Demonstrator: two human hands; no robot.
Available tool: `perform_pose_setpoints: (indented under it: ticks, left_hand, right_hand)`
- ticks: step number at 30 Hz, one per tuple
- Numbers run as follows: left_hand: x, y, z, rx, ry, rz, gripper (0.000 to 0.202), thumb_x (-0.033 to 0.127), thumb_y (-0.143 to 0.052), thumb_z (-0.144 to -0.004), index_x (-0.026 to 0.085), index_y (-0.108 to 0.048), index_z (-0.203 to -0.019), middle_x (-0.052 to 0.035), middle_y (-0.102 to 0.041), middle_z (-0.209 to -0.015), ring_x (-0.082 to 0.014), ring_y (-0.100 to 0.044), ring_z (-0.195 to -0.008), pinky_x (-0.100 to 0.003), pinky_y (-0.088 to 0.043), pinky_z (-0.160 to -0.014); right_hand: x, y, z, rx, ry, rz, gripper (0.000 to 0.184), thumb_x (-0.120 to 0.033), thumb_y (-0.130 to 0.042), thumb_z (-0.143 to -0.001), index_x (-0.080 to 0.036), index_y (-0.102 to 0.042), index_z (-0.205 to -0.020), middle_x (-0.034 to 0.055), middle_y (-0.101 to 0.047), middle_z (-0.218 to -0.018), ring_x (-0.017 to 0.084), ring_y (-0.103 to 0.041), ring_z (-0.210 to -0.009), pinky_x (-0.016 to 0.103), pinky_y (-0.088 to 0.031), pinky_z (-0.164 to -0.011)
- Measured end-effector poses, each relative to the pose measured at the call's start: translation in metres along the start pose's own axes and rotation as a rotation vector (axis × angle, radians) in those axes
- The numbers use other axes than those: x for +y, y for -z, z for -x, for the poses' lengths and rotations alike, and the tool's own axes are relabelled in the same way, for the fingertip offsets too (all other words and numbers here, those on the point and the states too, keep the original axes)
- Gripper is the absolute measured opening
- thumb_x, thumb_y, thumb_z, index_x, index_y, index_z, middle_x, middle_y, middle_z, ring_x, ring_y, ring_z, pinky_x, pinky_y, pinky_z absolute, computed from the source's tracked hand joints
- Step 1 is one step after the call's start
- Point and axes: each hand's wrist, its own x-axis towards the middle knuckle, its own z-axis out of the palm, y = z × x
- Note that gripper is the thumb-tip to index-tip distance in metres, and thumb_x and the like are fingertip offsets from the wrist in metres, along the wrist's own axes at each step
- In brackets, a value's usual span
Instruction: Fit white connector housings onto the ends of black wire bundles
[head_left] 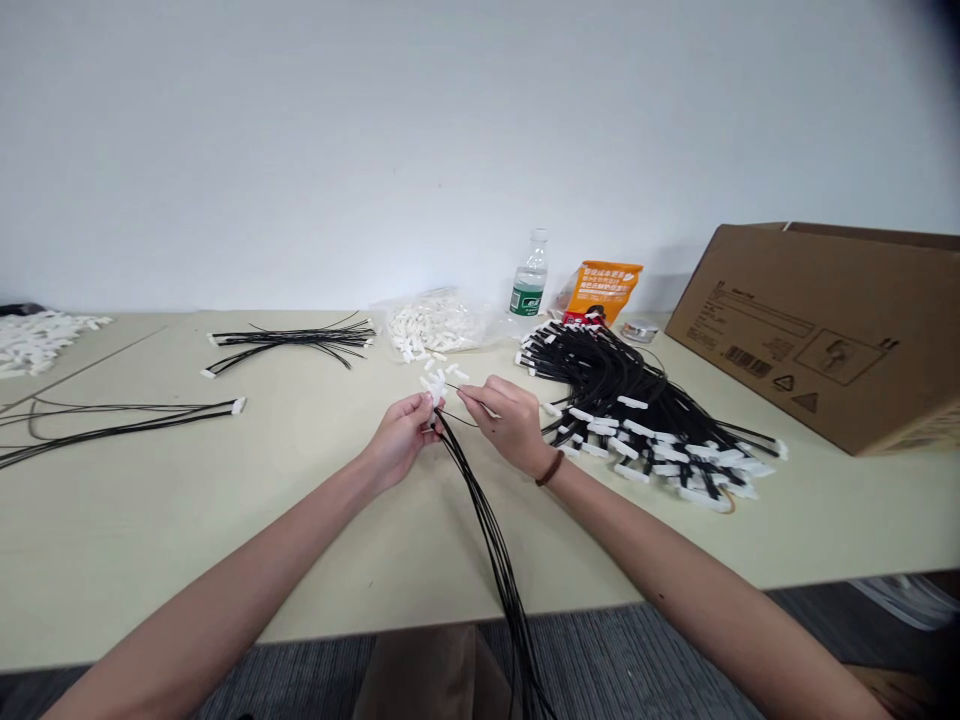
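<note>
My left hand (401, 435) is closed around the top of a bundle of thin black wires (487, 530) and pinches a small white plastic connector (435, 393) at its tip. The wires run down from that hand over the table's front edge toward me. My right hand (506, 415) is closed in a pinch on a single black wire end, held just right of the connector and nearly touching it. A few loose white connectors (442, 372) lie on the table just beyond both hands.
A large heap of black wires with white connectors (637, 420) lies to the right, with a cardboard box (825, 330) beyond it. At the back stand a clear bag of white connectors (435, 325), a water bottle (529, 280) and an orange packet (604, 290). More wire bundles (292, 340) lie left.
</note>
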Motion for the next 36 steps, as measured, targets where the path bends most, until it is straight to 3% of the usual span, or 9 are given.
perform_pose_setpoints:
  ticks: [19, 23, 29, 32, 36]
  left_hand:
    - [0.0007, 0.0027, -0.0016, -0.002, -0.024, -0.052, 0.029, 0.039, -0.065, -0.067, 0.012, -0.057, -0.074, 0.0016, -0.048, -0.062, -0.0057, -0.043, -0.053, -0.019, -0.036, -0.05]
    - [-0.0007, 0.0034, -0.0022, -0.003, -0.038, -0.11, 0.031, 0.042, -0.064, -0.068, 0.012, -0.056, -0.073, 0.0019, -0.047, -0.062, -0.0055, -0.043, -0.052, -0.019, -0.033, -0.048]
    - [-0.0006, 0.0043, -0.0026, -0.004, -0.056, -0.172, 0.035, 0.045, -0.065, -0.064, 0.013, -0.055, -0.073, 0.0026, -0.047, -0.061, -0.0062, -0.043, -0.051, -0.02, -0.03, -0.047]
    - [0.0, 0.0047, -0.0028, -0.008, -0.048, -0.203, 0.038, 0.048, -0.066, -0.062, 0.013, -0.055, -0.073, 0.0029, -0.046, -0.059, -0.0067, -0.043, -0.051, -0.021, -0.029, -0.047]
    - [0.0003, 0.0049, -0.0027, -0.017, -0.021, -0.232, 0.04, 0.049, -0.066, -0.061, 0.013, -0.054, -0.074, 0.0031, -0.047, -0.056, -0.0075, -0.043, -0.051, -0.021, -0.029, -0.048]
  right_hand:
    - [0.0073, 0.0005, 0.0003, 0.002, 0.178, 0.109, 0.02, -0.022, -0.045, -0.09, -0.019, -0.063, -0.081, -0.0014, -0.048, -0.056, 0.01, -0.044, -0.054, 0.023, -0.031, -0.054]
    - [0.0061, 0.002, -0.0014, -0.051, 0.137, 0.062, 0.018, -0.023, -0.045, -0.089, -0.019, -0.061, -0.08, 0.0009, -0.052, -0.066, 0.011, -0.05, -0.063, 0.022, -0.037, -0.057]
    - [0.0032, 0.0019, -0.0032, -0.121, 0.035, -0.165, 0.01, -0.019, -0.045, -0.087, -0.019, -0.054, -0.083, 0.0075, -0.059, -0.111, 0.014, -0.058, -0.097, 0.025, -0.047, -0.077]
    - [0.0031, 0.0007, -0.0022, -0.193, -0.026, -0.262, 0.008, -0.02, -0.043, -0.087, -0.02, -0.052, -0.088, 0.0065, -0.061, -0.112, 0.015, -0.059, -0.102, 0.028, -0.047, -0.085]
    - [0.0042, 0.0004, -0.0025, -0.251, -0.062, -0.346, 0.007, -0.019, -0.042, -0.087, -0.02, -0.048, -0.083, 0.0069, -0.063, -0.109, 0.016, -0.06, -0.1, 0.03, -0.048, -0.083]
